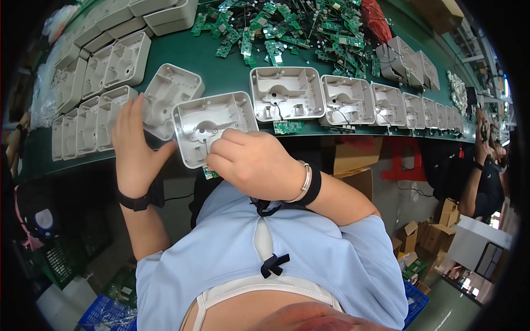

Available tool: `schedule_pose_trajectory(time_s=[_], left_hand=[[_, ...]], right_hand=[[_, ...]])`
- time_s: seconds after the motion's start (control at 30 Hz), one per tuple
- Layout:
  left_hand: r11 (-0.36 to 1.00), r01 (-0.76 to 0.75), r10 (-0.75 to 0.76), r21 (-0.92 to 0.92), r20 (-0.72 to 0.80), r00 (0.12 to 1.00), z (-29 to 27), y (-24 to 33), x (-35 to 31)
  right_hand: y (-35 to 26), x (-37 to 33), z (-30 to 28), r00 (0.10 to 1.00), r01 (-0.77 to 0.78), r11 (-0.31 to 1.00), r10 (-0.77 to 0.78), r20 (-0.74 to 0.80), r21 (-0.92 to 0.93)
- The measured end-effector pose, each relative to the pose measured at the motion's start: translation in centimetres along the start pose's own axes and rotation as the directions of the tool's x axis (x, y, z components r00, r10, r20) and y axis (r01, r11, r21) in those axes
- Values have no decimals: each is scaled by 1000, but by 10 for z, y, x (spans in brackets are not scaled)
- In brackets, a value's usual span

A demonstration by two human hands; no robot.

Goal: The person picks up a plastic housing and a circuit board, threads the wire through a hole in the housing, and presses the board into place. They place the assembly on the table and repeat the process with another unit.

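A white plastic housing (pixel 226 107), open side up, lies at the table edge before me, slightly turned. Over its front part is my right hand (pixel 243 163), fingers pinched together; what they hold is hidden. A thin wire (pixel 206 148) runs inside the housing close to these fingertips, and a small green circuit board (pixel 210 173) shows just below them at the front wall. My left hand (pixel 135 149) is open, fingers stretched and thumb spread. It stands beside another tilted housing (pixel 165 107), its fingertips close to that housing's left side.
Along the table edge to the right runs a row of housings (pixel 287 94), some with wires and a circuit board (pixel 288 127) at the front. More housings (pixel 127 60) stand stacked at left. Loose circuit boards (pixel 281 27) are heaped at the back. A co-worker's hand (pixel 482 138) shows far right.
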State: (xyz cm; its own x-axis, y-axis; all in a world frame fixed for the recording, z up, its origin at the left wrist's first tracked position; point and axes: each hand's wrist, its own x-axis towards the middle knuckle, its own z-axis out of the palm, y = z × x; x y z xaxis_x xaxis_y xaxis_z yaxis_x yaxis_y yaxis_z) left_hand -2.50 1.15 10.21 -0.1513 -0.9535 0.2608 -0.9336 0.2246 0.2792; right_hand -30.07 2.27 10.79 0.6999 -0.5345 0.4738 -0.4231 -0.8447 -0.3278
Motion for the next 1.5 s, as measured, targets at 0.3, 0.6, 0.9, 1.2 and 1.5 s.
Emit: schedule_pose_trajectory(time_s=[0.3, 0.6, 0.9, 1.2, 1.5], left_hand=[[989, -39, 27, 146, 78, 997, -2, 0, 9], [990, 50, -60, -130, -77, 995, -7, -10, 12], [880, 27, -198, -473, -316, 928, -31, -13, 10], [694, 93, -223, -714, -91, 971, -37, 7, -5], [547, 61, -165, -835, -36, 986, -30, 23, 3]], right_hand=[[1, -5, -5, 996, 13, 999, -10, -94, 37], [6, -7, -12, 996, 74, 996, -70, -64, 58], [11, 17, 9, 999, 53, 994, -53, -1, -91], [19, 34, 23, 996, -73, 968, 81, 23, -241], [22, 4, -52, 965, -260, 959, 261, -1, -112]])
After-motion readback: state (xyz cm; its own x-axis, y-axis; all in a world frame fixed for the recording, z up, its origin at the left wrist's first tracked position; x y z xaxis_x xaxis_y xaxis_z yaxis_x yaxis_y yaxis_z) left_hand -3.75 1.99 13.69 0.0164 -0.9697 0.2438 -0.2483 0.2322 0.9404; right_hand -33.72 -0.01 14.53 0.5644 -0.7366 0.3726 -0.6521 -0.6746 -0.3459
